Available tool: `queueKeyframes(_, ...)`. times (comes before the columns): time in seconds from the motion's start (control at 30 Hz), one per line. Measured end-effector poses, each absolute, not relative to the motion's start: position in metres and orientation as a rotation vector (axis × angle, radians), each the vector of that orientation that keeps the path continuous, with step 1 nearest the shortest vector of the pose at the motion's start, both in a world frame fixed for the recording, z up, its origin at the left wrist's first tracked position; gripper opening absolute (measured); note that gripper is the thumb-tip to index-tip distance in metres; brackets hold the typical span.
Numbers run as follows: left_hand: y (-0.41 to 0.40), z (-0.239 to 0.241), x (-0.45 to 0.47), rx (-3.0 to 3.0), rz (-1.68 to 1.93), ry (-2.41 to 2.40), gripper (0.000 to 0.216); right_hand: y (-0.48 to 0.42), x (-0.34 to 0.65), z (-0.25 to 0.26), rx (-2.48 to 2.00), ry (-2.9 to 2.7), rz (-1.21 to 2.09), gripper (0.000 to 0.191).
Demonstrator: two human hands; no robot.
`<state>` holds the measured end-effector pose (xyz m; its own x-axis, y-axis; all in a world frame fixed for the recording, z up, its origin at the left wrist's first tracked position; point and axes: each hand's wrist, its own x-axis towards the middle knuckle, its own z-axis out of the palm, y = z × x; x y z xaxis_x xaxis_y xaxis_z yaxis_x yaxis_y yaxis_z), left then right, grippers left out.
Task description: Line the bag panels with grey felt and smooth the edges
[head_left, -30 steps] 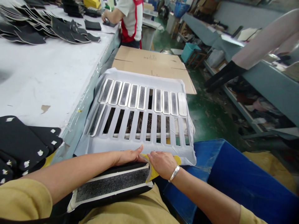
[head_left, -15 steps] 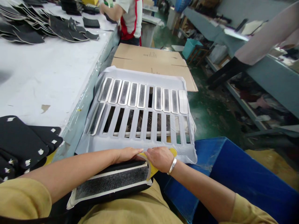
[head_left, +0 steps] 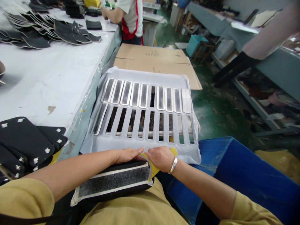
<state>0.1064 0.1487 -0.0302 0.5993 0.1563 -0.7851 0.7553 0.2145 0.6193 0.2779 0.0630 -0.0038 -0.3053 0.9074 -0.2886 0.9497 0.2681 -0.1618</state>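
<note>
A black piece with a grey fuzzy strip framed in white [head_left: 113, 184] lies across my lap. My left hand [head_left: 126, 154] rests flat on its far edge, fingers stretched out. My right hand [head_left: 160, 158], with a silver bracelet, is closed in a pinch on a yellow backing sheet [head_left: 154, 170] at the piece's right end. Just beyond both hands lies a white slotted sheet [head_left: 142, 142]; its upper row holds several grey strips [head_left: 134, 93], while the lower row is mostly open slots.
Black pieces with white tabs [head_left: 25, 145] are stacked at my left on the white table [head_left: 53, 72]. More black pieces [head_left: 58, 29] lie far left. A flat cardboard sheet [head_left: 152, 59], a blue bin [head_left: 234, 175] and another person [head_left: 130, 17] are nearby.
The view shifted slightly; my hands stay at the piece's far right corner, the right one still pinching the yellow sheet.
</note>
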Motion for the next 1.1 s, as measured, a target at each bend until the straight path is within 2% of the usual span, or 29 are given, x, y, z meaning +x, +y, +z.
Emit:
queueKeyframes(0.17,0.15,-0.033,0.105,1.44,-0.552,0.807,0.081,0.064,0.281,-0.003,1.724,2.442,-0.472,0.04)
queueKeyframes(0.4,0.155,-0.036,0.102,1.663,-0.561,0.75,0.069,0.073,0.281,0.002,1.619,2.444,-0.538,0.046)
queueKeyframes(0.63,0.153,-0.032,0.108,1.397,-0.497,0.766,0.06,0.057,0.275,-0.001,1.755,2.394,-0.476,0.036)
queueKeyframes(0.9,0.153,-0.034,0.103,1.633,-0.522,0.685,0.061,0.06,0.279,-0.004,1.621,2.489,-0.477,0.029)
queueKeyframes(1.1,0.156,-0.031,0.101,1.681,-0.484,0.551,0.052,0.051,0.271,-0.003,1.761,2.427,-0.584,0.04)
